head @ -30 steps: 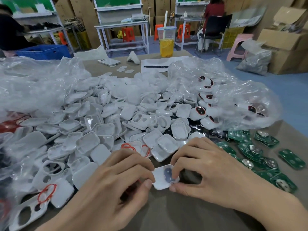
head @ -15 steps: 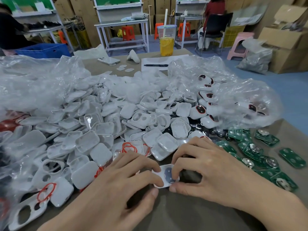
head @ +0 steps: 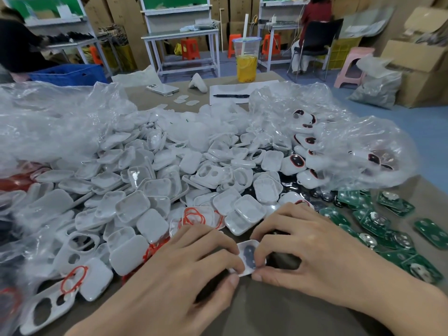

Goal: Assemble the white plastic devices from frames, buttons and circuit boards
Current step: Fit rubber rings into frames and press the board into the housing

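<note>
Pinching one white frame (head: 247, 257) between them, left hand (head: 169, 275) and right hand (head: 308, 253) hide its edges; dark insert blurred.

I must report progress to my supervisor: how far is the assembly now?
Done: some closed white devices with dark oval buttons lie by the plastic bag. In hand: left hand and right hand both pinch one white frame with a dark insert. Left: a large heap of white shells and many green circuit boards.
</note>
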`<state>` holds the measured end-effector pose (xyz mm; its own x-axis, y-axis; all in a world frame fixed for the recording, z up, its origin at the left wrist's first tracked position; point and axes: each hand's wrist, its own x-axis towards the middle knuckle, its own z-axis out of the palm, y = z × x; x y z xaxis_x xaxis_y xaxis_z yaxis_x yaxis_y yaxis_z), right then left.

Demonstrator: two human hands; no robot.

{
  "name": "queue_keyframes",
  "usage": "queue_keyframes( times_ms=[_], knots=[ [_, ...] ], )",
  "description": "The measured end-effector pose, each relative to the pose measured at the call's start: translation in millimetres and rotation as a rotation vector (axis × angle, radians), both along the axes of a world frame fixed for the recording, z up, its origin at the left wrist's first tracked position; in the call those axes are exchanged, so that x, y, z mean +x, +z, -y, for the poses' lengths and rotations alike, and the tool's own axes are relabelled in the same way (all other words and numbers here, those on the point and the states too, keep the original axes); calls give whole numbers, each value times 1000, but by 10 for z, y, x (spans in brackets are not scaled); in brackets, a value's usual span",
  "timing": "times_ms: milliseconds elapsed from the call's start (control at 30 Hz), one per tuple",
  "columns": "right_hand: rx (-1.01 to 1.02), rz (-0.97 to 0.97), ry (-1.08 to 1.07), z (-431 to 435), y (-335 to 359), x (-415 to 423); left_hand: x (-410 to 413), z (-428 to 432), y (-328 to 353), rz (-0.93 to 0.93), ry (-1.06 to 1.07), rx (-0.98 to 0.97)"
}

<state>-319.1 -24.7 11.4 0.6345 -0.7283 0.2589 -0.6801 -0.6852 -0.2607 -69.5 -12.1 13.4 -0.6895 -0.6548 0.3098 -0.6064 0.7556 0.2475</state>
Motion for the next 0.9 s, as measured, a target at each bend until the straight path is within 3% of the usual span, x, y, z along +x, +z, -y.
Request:
queue_keyframes(
  times_ms=[900],
  knots=[
    [16,18,5,12,-42,-4,-10,-9,1,-22,9,-31]
  ],
)
